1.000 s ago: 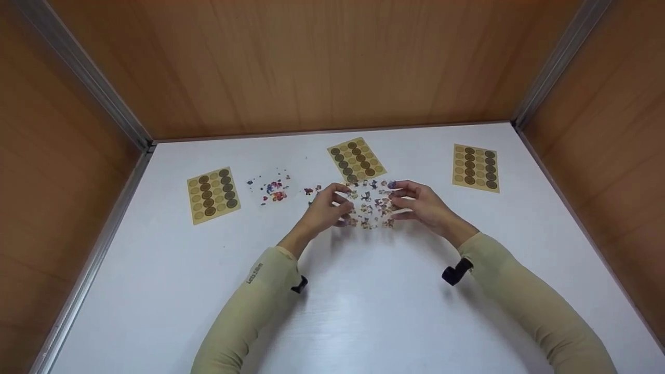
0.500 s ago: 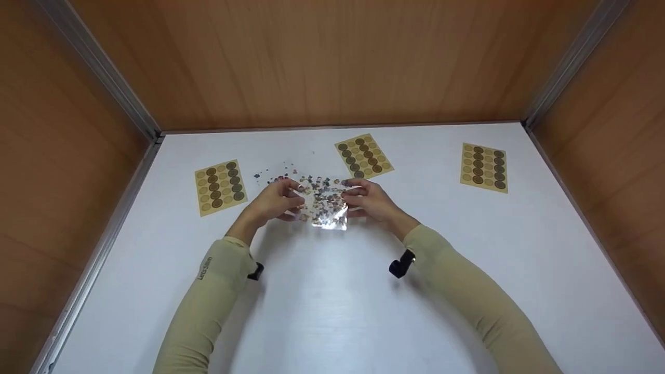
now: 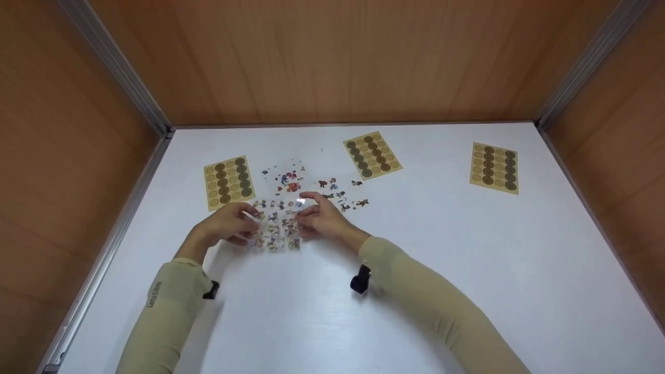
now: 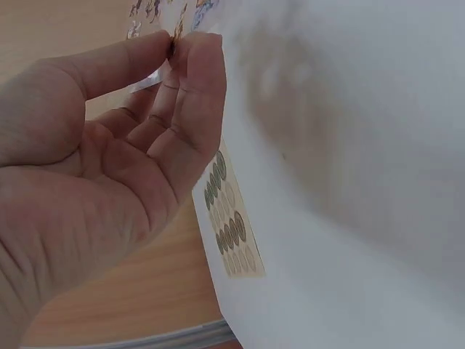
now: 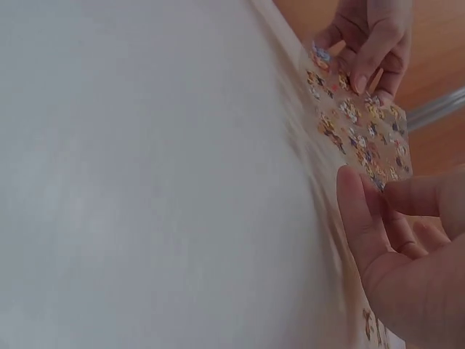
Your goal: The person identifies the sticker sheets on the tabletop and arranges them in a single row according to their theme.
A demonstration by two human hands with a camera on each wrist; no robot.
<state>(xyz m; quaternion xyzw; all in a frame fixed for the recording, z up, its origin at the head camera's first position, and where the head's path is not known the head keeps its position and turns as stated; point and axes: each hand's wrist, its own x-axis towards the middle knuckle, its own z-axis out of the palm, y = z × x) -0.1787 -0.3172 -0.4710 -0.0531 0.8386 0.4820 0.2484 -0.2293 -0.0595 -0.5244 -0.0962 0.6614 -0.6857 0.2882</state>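
Observation:
Both hands hold a clear sticker sheet with rows of small colourful figures, raised above the white table. The left hand pinches its left edge between thumb and fingers; in the left wrist view only a corner of the sheet shows above those fingertips. At the opposite edge the right hand pinches the sheet, and the right wrist view shows its thumb and finger meeting on the sheet's border. Just beyond lie a clear sheet of red and blue stickers and another with small dark figures, partly behind the right hand.
Three tan sheets of round stickers lie toward the back: a left one, a middle one and a right one. Wooden panels enclose the white table at the back and sides.
Both hands have carried the clear sticker sheet leftward and a little nearer to me. The sheet of dark figures, mostly covered before, is now largely uncovered. The head view has shifted slightly.

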